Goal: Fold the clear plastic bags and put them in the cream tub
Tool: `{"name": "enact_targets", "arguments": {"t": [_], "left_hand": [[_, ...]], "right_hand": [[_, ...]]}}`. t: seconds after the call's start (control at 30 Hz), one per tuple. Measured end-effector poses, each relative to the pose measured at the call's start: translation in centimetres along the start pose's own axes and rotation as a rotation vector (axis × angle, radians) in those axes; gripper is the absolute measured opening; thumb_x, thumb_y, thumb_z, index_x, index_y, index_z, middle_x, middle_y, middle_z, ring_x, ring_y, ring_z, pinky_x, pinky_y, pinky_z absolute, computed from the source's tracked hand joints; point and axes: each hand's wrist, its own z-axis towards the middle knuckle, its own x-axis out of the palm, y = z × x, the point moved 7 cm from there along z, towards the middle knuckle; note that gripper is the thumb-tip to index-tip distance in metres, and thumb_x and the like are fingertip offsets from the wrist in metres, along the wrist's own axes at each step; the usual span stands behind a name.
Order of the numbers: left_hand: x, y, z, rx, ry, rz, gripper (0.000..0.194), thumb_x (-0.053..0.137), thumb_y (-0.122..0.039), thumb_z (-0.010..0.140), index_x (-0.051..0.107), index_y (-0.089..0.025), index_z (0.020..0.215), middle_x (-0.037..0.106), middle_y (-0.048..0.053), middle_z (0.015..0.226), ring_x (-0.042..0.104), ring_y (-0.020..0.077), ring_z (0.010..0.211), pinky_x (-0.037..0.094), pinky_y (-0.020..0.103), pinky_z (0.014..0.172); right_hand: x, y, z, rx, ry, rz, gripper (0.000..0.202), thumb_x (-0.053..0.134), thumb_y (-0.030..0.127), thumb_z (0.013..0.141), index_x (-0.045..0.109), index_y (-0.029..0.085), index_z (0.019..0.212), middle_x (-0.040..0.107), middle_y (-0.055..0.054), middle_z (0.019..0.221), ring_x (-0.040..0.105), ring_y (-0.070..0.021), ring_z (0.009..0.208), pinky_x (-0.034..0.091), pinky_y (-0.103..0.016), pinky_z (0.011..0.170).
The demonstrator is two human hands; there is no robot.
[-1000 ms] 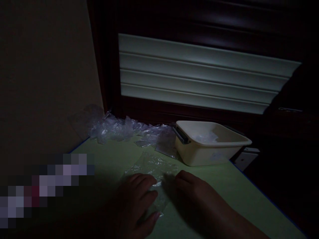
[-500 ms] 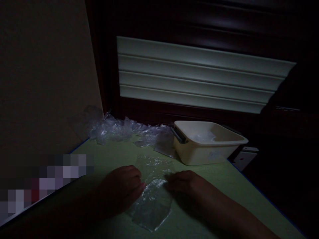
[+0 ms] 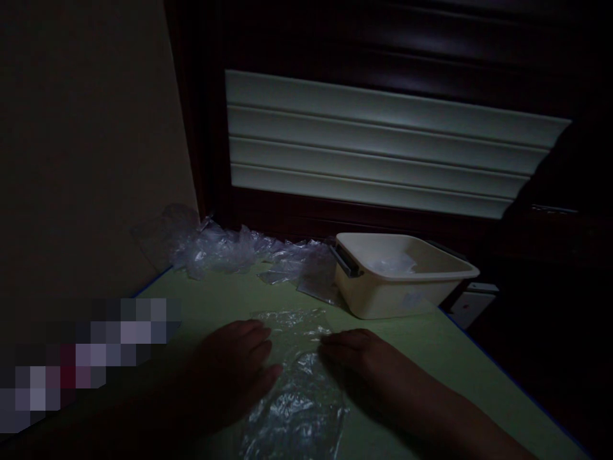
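A clear plastic bag (image 3: 299,409) lies wrinkled on the light green tabletop (image 3: 230,291), between my two hands, and its near end runs out of view at the bottom. At its left edge is my left hand (image 3: 239,364), palm down and open, thumb apart from the fingers. From the right, my right hand (image 3: 357,351) rests with outstretched fingers at the bag's other edge. Its thumb is hidden, and the dim light blurs the contact with the film. I see neither hand closed round anything.
A cream plastic bin (image 3: 393,297) with dark handles stands at the back right, some clear film inside. Crumpled clear bags (image 3: 225,249) lie along the back edge. Behind rises a dark louvred door (image 3: 364,147); a wall (image 3: 90,147) borders the left. A white box (image 3: 474,305) sits beyond the right edge.
The bag has shifted toward me, and more of it spreads at the bottom of the view. My left hand's fingers have spread a little; my right hand has hardly moved.
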Motion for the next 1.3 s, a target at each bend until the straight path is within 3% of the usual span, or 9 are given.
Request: {"name": "enact_targets", "arguments": {"t": [0.2, 0.3, 0.43, 0.6, 0.8, 0.93, 1.07, 1.13, 1.3], "left_hand": [[0.9, -0.5, 0.0, -0.007, 0.161, -0.080, 0.022, 0.043, -0.023, 0.089, 0.060, -0.016, 0.078, 0.062, 0.008, 0.078, 0.057, 0.0232, 0.072, 0.050, 0.038, 0.065], [0.3, -0.7, 0.3, -0.003, 0.119, -0.070, 0.019, 0.044, -0.019, 0.086, 0.060, -0.016, 0.078, 0.063, 0.008, 0.080, 0.058, 0.0244, 0.073, 0.050, 0.039, 0.062], [0.2, 2.0, 0.5, -0.127, -0.004, 0.068, 0.020, 0.043, -0.015, 0.087, 0.062, -0.013, 0.082, 0.064, 0.014, 0.091, 0.059, 0.0274, 0.085, 0.051, 0.043, 0.072], [1.9, 4.8, 0.0, -0.229, 0.058, 0.143, 0.015, 0.051, -0.019, 0.084, 0.064, -0.013, 0.084, 0.065, 0.013, 0.092, 0.060, 0.0271, 0.087, 0.051, 0.043, 0.076], [1.9, 4.9, -0.1, -0.281, -0.018, -0.044, 0.019, 0.047, -0.021, 0.084, 0.063, -0.015, 0.092, 0.066, 0.010, 0.093, 0.061, 0.0243, 0.087, 0.050, 0.040, 0.078], [2.3, 6.3, -0.4, -0.466, -0.058, -0.241, 0.031, 0.051, -0.033, 0.084, 0.059, -0.015, 0.107, 0.066, 0.010, 0.104, 0.061, 0.0256, 0.098, 0.048, 0.041, 0.086], [3.5, 7.7, -0.9, -0.661, -0.013, -0.522, 0.048, 0.059, -0.043, 0.077, 0.054, -0.017, 0.116, 0.067, 0.009, 0.107, 0.062, 0.0263, 0.100, 0.046, 0.042, 0.091], [3.6, 7.8, -0.7, -0.686, 0.020, -0.626, 0.048, 0.061, -0.045, 0.074, 0.056, -0.017, 0.114, 0.069, 0.008, 0.102, 0.063, 0.0264, 0.097, 0.046, 0.041, 0.091], [3.3, 7.2, 0.5, -0.618, 0.108, -0.704, 0.027, 0.059, -0.041, 0.073, 0.066, -0.019, 0.087, 0.072, 0.003, 0.085, 0.067, 0.0240, 0.084, 0.051, 0.036, 0.081]], "right_hand": [[-0.6, 0.1, 0.0, 0.013, 0.008, 0.055, 0.027, 0.046, 0.009, 0.088, 0.069, 0.019, 0.097, 0.069, -0.008, 0.095, 0.063, -0.0187, 0.089, 0.047, -0.032, 0.085], [-1.0, -0.9, 0.1, 0.121, -0.031, 0.094, 0.024, 0.047, 0.011, 0.088, 0.067, 0.019, 0.097, 0.067, -0.007, 0.091, 0.063, -0.0169, 0.080, 0.049, -0.028, 0.075], [-0.8, -3.9, 0.2, 0.351, -0.149, 0.097, 0.023, 0.043, 0.022, 0.092, 0.065, 0.015, 0.091, 0.061, -0.009, 0.087, 0.060, -0.0179, 0.072, 0.047, -0.028, 0.065], [0.4, -5.7, 0.9, 0.402, -0.211, 0.179, 0.021, 0.051, 0.026, 0.087, 0.068, 0.014, 0.089, 0.058, -0.010, 0.088, 0.058, -0.0213, 0.077, 0.045, -0.034, 0.072], [1.5, -6.7, 1.3, 0.435, -0.305, 0.380, 0.013, 0.054, 0.024, 0.080, 0.064, 0.016, 0.081, 0.062, -0.007, 0.083, 0.058, -0.0205, 0.078, 0.045, -0.032, 0.071], [1.5, -7.3, 1.2, 0.427, -0.336, 0.573, 0.019, 0.053, 0.035, 0.079, 0.056, 0.017, 0.074, 0.059, -0.003, 0.070, 0.057, -0.0174, 0.067, 0.045, -0.028, 0.062], [0.9, -8.0, 0.9, 0.423, -0.378, 0.714, 0.028, 0.060, 0.045, 0.073, 0.052, 0.018, 0.070, 0.054, 0.000, 0.066, 0.053, -0.0150, 0.062, 0.043, -0.027, 0.059], [0.8, -8.3, 0.9, 0.428, -0.390, 0.772, 0.032, 0.063, 0.048, 0.071, 0.051, 0.019, 0.069, 0.052, 0.001, 0.063, 0.051, -0.0137, 0.059, 0.042, -0.026, 0.056], [1.0, -8.3, 0.9, 0.438, -0.384, 0.877, 0.037, 0.068, 0.051, 0.067, 0.052, 0.018, 0.070, 0.050, 0.003, 0.063, 0.048, -0.0115, 0.057, 0.040, -0.025, 0.054]]}}
